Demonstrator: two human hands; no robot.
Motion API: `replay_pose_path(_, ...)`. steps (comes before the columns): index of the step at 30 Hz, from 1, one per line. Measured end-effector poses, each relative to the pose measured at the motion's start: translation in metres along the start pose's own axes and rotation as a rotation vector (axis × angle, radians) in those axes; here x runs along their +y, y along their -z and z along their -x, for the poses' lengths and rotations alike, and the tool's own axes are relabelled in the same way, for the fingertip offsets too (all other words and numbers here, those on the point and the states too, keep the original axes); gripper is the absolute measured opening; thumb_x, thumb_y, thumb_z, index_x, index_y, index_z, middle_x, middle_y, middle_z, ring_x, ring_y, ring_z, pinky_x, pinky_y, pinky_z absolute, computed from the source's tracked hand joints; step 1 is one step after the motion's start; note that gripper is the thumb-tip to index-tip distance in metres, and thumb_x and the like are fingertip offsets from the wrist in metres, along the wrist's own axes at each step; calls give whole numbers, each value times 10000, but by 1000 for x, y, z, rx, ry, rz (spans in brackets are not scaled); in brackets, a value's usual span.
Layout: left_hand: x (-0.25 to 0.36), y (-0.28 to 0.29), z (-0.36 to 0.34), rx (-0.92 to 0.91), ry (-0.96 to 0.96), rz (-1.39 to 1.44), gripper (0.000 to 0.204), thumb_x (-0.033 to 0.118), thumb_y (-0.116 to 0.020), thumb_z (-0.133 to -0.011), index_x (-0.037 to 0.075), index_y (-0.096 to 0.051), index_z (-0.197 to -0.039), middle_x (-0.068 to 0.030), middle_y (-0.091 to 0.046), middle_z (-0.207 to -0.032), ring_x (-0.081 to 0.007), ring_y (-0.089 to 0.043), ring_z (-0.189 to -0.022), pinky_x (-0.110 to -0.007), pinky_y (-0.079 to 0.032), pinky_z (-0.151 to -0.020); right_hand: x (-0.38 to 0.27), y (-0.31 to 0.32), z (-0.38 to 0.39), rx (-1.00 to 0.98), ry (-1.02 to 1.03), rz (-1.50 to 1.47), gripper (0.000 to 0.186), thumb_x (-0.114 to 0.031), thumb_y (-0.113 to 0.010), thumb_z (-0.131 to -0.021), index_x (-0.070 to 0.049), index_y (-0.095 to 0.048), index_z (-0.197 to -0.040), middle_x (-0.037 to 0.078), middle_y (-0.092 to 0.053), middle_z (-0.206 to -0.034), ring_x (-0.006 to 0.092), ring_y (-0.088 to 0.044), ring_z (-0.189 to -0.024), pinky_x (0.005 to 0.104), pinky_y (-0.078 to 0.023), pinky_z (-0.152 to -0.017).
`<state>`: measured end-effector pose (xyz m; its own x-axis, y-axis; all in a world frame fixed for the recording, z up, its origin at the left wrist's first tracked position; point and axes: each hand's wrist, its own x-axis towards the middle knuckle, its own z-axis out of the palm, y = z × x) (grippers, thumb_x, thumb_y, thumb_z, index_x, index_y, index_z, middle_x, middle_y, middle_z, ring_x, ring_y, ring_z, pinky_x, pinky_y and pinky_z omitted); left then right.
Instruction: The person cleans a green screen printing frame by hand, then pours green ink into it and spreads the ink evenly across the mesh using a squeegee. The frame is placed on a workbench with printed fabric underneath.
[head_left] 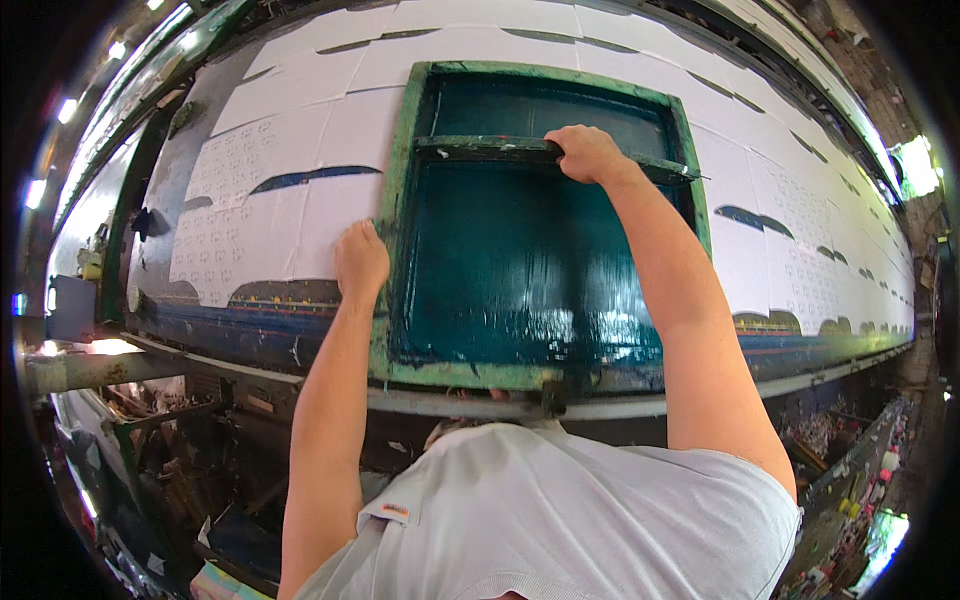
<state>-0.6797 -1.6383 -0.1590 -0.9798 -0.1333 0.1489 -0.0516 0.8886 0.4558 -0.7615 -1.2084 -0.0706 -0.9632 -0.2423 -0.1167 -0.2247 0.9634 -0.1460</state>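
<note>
A green wooden screen frame [405, 140], its mesh coated dark teal and wet-looking, lies on fabric pieces printed with small pale motifs [225, 200] along the long table. A dark squeegee bar [470, 147] spans the upper part of the frame. My right hand [590, 155] grips this bar right of its middle. My left hand [362, 258] is closed at the outside of the frame's left side; what its fingers hold, if anything, is hidden.
The table's metal rail [230, 365] runs along the near edge, just before my body. Below at left are cluttered dark shelves and a pipe [100, 372]. Small coloured items line a ledge [870, 480] at lower right. More long tables stretch along the far left.
</note>
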Motion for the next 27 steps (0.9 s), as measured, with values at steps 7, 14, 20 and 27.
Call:
replay_pose_path(7,11,11,3,-17,17,132,422,299,-522,-1156,-17,-799,-1190,-310,-786,-1238,-513,-728,-1201,-600,-555,-1047,-74,-19,130,-52,-58,-19,384,-85,-666,-915,-183,-817,-1254,165,-835,-1193,422,-782,-1154,569,-623,-997)
replay_pose_path(14,-1,3,9,63,-33,185,424,219,-598,-1107,38,-762,-1453,-234,-750,-1459,-417,-684,-1392,-527,-532,-1185,-129,-48,236,12,-59,-33,434,-81,-722,-884,-190,-825,-1292,154,-830,-1185,416,-785,-1129,552,-638,-959)
replay_pose_path(20,3,7,12,3,-5,116,465,262,-544,-1149,105,-684,-1565,-246,-750,-1451,-433,-688,-1387,-555,-533,-1176,-155,-68,291,103,-1,-76,393,-73,-776,-887,-163,-834,-1265,134,-822,-1166,395,-786,-1106,545,-631,-956)
replay_pose_path(27,7,11,22,-82,44,89,511,300,-421,-1206,193,-560,-1685,-223,-724,-1524,-449,-676,-1418,-579,-526,-1183,-161,-75,322,128,55,-102,571,-502,-941,-861,-158,-845,-1306,117,-755,-1240,372,-699,-1254,530,-581,-1043)
